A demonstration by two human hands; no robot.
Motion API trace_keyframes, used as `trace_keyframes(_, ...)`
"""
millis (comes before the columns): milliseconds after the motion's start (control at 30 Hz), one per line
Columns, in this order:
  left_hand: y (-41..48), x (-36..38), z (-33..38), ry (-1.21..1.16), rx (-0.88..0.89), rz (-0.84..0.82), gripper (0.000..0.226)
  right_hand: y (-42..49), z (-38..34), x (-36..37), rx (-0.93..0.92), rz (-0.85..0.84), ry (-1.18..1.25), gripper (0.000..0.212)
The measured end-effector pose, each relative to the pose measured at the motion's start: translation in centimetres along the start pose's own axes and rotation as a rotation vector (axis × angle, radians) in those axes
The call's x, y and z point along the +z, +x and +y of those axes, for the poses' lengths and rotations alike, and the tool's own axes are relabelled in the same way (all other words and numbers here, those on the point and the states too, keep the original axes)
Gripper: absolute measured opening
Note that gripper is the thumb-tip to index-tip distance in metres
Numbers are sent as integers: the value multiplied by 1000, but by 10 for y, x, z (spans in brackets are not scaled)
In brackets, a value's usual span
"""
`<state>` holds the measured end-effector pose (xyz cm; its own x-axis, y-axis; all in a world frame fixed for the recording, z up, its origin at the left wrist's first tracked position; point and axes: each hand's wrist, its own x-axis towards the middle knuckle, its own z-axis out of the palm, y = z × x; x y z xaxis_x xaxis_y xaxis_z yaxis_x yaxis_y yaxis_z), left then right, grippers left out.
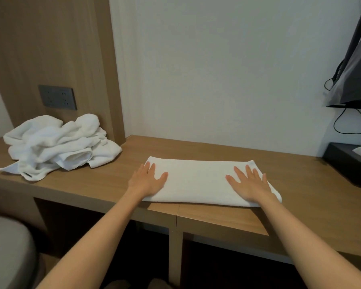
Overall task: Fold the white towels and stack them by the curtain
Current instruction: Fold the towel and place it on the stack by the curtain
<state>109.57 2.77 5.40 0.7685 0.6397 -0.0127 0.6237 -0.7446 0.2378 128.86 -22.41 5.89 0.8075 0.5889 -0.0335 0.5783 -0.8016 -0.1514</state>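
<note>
Fingers (152,170) flat on folded towel (198,180)

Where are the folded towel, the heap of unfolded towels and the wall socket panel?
folded towel (198,180): head view, bare middle between the hands.
heap of unfolded towels (54,144): head view, centre of the pile.
wall socket panel (57,97): head view, middle of the grey plate.

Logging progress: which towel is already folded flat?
The towel under both hands, left hand and right hand, on the desk. The pile by the socket is crumpled.

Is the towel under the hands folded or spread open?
Folded: the towel lies as a narrow doubled strip with a rounded fold edge, both hands flat on it.
</note>
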Motion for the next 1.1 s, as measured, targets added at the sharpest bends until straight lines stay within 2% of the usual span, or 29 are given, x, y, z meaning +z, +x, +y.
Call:
trace_keyframes(67,0,-1,-4,1,15,6,69,-1,3,0,-21,8,12,65)
trace_keyframes(167,-4,-6,-3,123,16,62,62,-3,0,-1,-40,78,-22,58)
trace_keyframes(233,-10,-10,7,233,66,140,56,-6,-9,-3,-84,150,-47,53)
trace_keyframes(300,-13,-12,32,231,158,173,51,-6,-27,-5,-161,152,34,51)
trace_keyframes(400,-6,-8,78,98,221,77,51,-1,-66,-2,-240,24,142,53)
trace_keyframes(500,8,7,97,78,182,-10,56,11,-93,12,-220,-12,86,53)
trace_keyframes(667,24,16,65,43,110,17,56,31,-79,19,-178,-2,53,56)
trace_keyframes(767,33,8,27,64,23,30,63,37,-48,15,-86,19,32,61)
trace_keyframes(867,35,3,1,-22,-36,19,70,39,-22,11,18,48,18,63)
trace_keyframes(967,33,1,-6,-70,-29,20,74,38,-16,10,35,65,24,63)
trace_keyframes(1100,28,0,-3,-1,-12,61,72,32,-16,6,15,80,58,57)
